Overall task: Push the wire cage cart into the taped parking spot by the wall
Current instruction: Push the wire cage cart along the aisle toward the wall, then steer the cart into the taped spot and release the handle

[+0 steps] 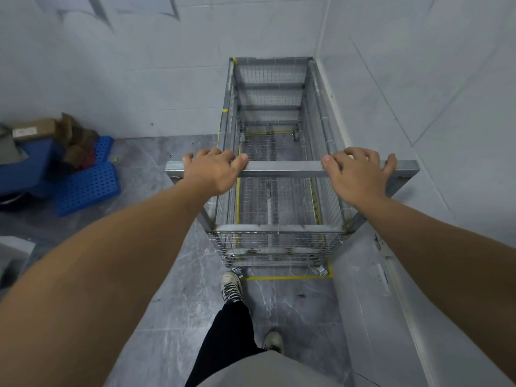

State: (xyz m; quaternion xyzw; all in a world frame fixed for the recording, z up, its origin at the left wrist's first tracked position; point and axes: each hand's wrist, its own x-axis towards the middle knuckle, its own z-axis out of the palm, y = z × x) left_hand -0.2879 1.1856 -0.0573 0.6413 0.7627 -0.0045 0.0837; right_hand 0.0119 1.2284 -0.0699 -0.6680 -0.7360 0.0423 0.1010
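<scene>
The wire cage cart (275, 107), grey steel frame with mesh sides and floor, stands lengthwise in the corner with its far end against the back wall and its right side along the right wall. My left hand (215, 170) and my right hand (357, 175) grip its near top handle bar (282, 169), one near each end. Yellow floor tape (287, 277) runs just behind the cart's near casters, and more tape shows through the mesh along both sides and at the far end. The casters sit inside the tape lines.
Blue perforated plastic crates (86, 185) and a pile of brown cardboard (72, 135) lie on the floor at left against the wall. A grey panel (371, 317) leans low along the right wall. My feet (231, 286) stand just behind the tape on grey marble floor.
</scene>
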